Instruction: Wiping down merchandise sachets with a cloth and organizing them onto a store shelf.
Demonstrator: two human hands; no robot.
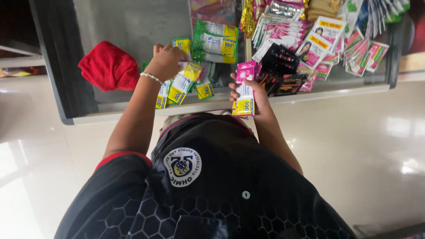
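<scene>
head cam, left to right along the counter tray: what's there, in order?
Red cloth → left hand on the green-and-yellow sachets → right hand holding a pink-and-yellow sachet strip → black sachets → pink-and-white sachets.

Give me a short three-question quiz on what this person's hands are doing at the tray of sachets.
1. True or false: the right hand holds a strip of pink and yellow sachets.
2. Which hand wears a bracelet?
3. What lies left of the left hand? A) red cloth B) blue cup C) white plate

Key: 1 true; 2 the left hand, which rests on the green and yellow sachets; 3 A.
</scene>
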